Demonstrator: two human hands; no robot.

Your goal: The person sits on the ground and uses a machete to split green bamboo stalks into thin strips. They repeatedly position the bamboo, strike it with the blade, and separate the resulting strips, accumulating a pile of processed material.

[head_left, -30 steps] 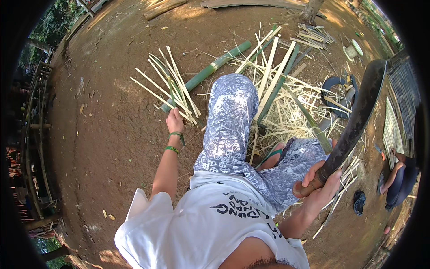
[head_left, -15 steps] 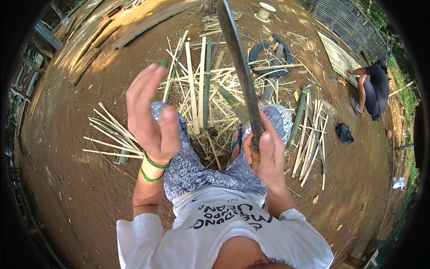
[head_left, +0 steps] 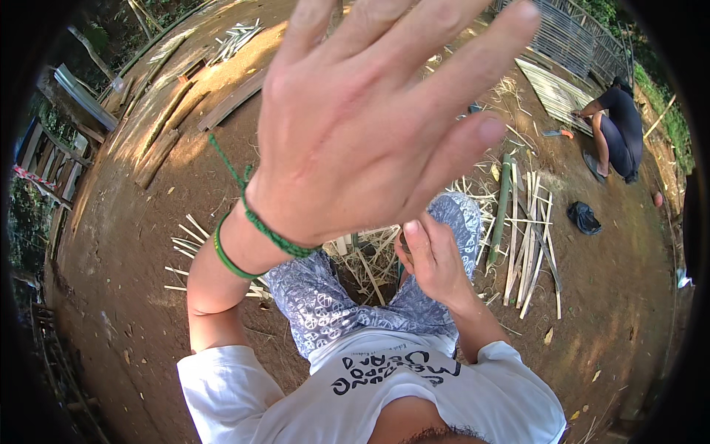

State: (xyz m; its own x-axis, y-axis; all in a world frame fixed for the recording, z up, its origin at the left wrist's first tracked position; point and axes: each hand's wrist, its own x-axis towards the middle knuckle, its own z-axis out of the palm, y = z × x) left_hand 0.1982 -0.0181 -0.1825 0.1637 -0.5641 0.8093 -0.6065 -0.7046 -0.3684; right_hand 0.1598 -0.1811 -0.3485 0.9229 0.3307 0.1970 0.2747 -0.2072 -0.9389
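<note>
My left hand is raised close to the view, open with its fingers spread, and has green cord bands at its wrist. It holds nothing I can see. Over my right knee, my right hand is closed round the handle of a machete; the blade is hidden behind my left hand. Pale bamboo shavings lie on the ground between my legs. Most of the pile ahead of me is covered by the raised hand.
To my right lie split bamboo strips and a green bamboo pole. More strips are at my left. A black plastic bag rests farther right, near a crouching person beside a slatted bamboo panel. Logs lie far left.
My left hand has risen toward the view and moved right, spreading its fingers over the machete blade and the bamboo pile. My right hand still grips the handle, and the view has shifted slightly.
</note>
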